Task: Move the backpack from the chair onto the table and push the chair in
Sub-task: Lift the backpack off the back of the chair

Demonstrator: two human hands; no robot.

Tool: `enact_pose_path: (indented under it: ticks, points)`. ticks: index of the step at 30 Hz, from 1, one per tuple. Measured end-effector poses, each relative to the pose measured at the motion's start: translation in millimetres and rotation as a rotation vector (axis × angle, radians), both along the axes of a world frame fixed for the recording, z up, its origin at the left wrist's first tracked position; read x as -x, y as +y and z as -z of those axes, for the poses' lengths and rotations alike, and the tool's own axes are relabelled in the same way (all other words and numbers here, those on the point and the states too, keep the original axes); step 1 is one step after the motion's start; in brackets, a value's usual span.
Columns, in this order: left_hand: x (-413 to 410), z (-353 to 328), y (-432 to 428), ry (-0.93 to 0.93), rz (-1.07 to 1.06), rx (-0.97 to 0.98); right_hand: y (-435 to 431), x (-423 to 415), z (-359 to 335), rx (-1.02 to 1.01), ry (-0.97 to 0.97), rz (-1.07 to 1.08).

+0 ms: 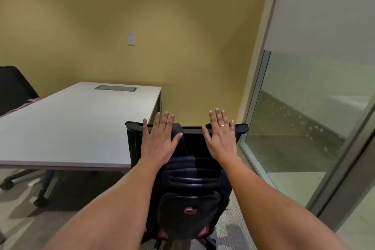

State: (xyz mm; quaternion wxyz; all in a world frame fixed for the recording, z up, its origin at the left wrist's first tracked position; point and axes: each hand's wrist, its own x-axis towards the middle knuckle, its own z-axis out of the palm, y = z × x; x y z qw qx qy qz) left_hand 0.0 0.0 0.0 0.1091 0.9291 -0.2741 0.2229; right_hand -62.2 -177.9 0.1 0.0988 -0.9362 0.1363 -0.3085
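Observation:
A black backpack [188,199] with a red logo patch sits on the seat of a black office chair [194,138], leaning against its backrest. The chair stands at the right end of a light grey table [71,128], its back toward the wall. My left hand [159,138] hovers flat with fingers spread over the left of the backrest and the backpack's top. My right hand [220,138], wearing a ring, is spread the same way over the right of the backrest. Neither hand holds anything. The seat is hidden under the backpack.
A second black chair [14,87] stands at the table's far left with pinkish cloth [26,103] on it. A glass partition [304,107] runs close along the right. A yellow wall with a switch plate [131,38] lies ahead. A cable hatch [115,88] is set in the tabletop.

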Motion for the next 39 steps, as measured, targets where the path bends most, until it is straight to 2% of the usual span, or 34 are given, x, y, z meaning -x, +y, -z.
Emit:
enact_pose_path:
  ticks: [12, 16, 27, 31, 36, 39]
  points:
    - [-14.9, 14.4, -12.2, -0.039, 0.033, -0.028, -18.4, -1.0, 24.2, 0.039, 0.042, 0.016]
    - [-18.5, 9.5, -19.9, -0.007, 0.031, 0.000, -32.3, -0.3, 15.9, 0.182, 0.097, -0.135]
    - [-15.5, 12.5, -21.3, -0.021, 0.029, 0.087, -96.2, 1.4, -31.5, 0.489, 0.433, -0.585]
    - [-12.6, 12.3, -23.0, -0.043, 0.002, 0.114, -108.8, -9.8, -34.7, 0.524, 0.449, -0.606]
    - [-8.1, 10.5, -24.4, -0.054, -0.024, 0.119, -112.3, -17.7, -31.2, 0.478, 0.403, -0.695]
    - [-6.6, 9.6, -26.2, -0.043, -0.040, 0.133, -113.5, -19.8, -32.2, 0.519, 0.361, -0.712]
